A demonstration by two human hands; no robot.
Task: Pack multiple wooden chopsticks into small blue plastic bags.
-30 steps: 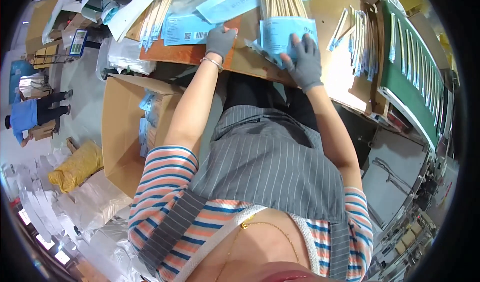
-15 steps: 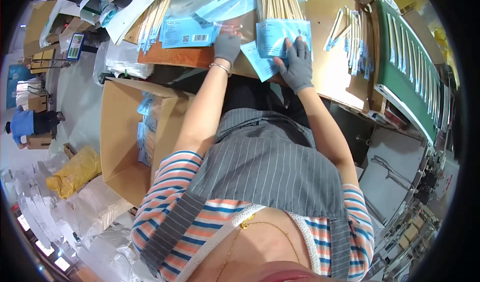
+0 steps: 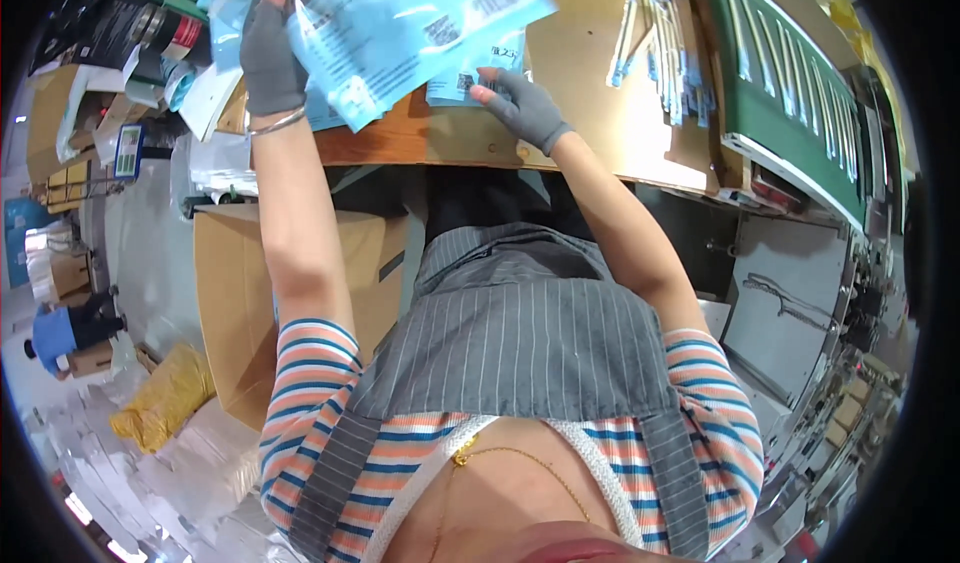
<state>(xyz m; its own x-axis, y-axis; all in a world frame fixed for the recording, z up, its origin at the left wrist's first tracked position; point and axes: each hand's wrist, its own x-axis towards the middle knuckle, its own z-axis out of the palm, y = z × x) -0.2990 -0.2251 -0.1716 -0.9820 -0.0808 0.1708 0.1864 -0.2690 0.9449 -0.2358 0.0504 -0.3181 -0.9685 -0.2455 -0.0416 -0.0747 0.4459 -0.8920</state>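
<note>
Orange-brown wood and a tan board make up the desk (image 3: 392,129); we see grey floor (image 3: 150,233) beyond its left side, with one person in a blue top (image 3: 58,335) and one yellow bundle (image 3: 165,398). Below the front edge, left of the middle, sits one open cardboard box (image 3: 235,308).

The front edge curves in our view. Between the right hand (image 3: 525,111) and the stick pile (image 3: 665,58), near the right edge, we note a stretch of bare board; the left hand (image 3: 275,48) is well apart, by the back left corner.

Counts: two hands, both in grey gloves. One large blue pouch (image 3: 430,28), raised above the desk's left half, is gripped by the left hand. We see a printed packet (image 3: 450,91) flat near the front edge; the right hand's fingers, loosely spread, meet it without grasping. Pile sticks overlap too much to count; roughly ten lie on the green rack (image 3: 765,128) past the right edge.
</note>
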